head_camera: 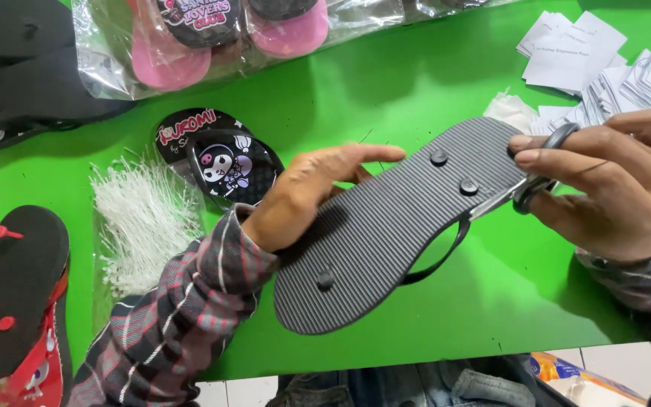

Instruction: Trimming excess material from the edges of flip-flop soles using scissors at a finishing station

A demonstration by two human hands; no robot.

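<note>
A black flip-flop (393, 226) lies sole-up over the green table (386, 83), its ribbed underside showing three round strap plugs. My left hand (310, 192) rests on the sole's left edge and steadies it. My right hand (612, 181) grips a pair of scissors (540, 169) by the dark handles, with the metal blades reaching the sole's toe end. A black strap loops out from beneath the sandal.
A bundle of white plastic tag pins (141, 218) lies at left beside a small black cartoon-print sandal (227, 158). Red-and-black sandals (13, 301) sit at bottom left, bagged pink sandals (212, 34) at the top, paper tags (604, 64) at top right.
</note>
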